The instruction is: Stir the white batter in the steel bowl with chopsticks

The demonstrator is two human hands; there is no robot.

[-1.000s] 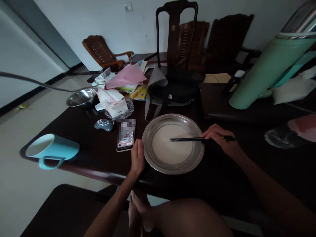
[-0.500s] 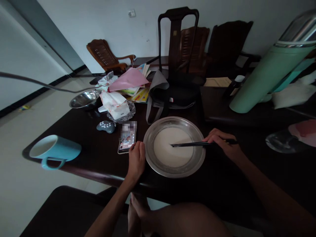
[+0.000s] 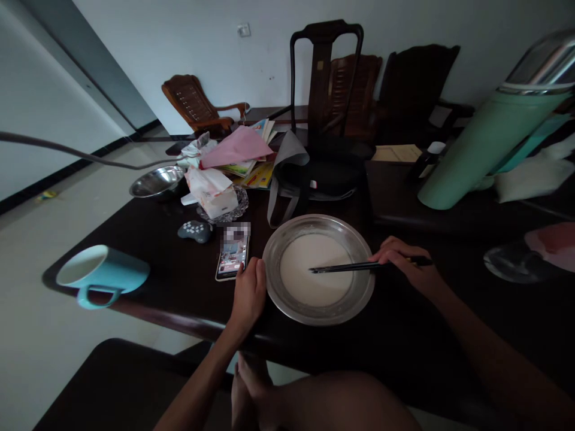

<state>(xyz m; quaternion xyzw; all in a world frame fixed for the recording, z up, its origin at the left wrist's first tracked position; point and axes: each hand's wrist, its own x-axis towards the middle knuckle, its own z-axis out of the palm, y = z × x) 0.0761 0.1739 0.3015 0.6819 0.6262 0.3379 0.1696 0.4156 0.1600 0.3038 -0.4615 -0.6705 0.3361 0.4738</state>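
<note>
A metal bowl (image 3: 365,293) with a milky white liquid (image 3: 309,257) in it sits on the dark table in front of me. My right hand (image 3: 406,260) is closed round a pair of black chopsticks (image 3: 344,267), whose tips dip into the liquid near the bowl's middle. At the bowl's left rim, my left hand (image 3: 249,290) is closed against the edge, its fingers curled and partly hidden. Right beside that hand lies a lit phone (image 3: 232,254), its lower corner close to my fingers.
A light blue mug (image 3: 108,272) stands near the table's left edge, with a grey game controller (image 3: 195,231) further in. Behind are a steel bowl (image 3: 157,184), a tissue pack (image 3: 218,200), a pink sheet (image 3: 238,146) and a black bag (image 3: 335,170). A green thermos (image 3: 485,140) stands right.
The chopstick tips have shifted slightly within the liquid. The whole view has moved down a little in the frame. My left hand stays at the bowl's rim.
</note>
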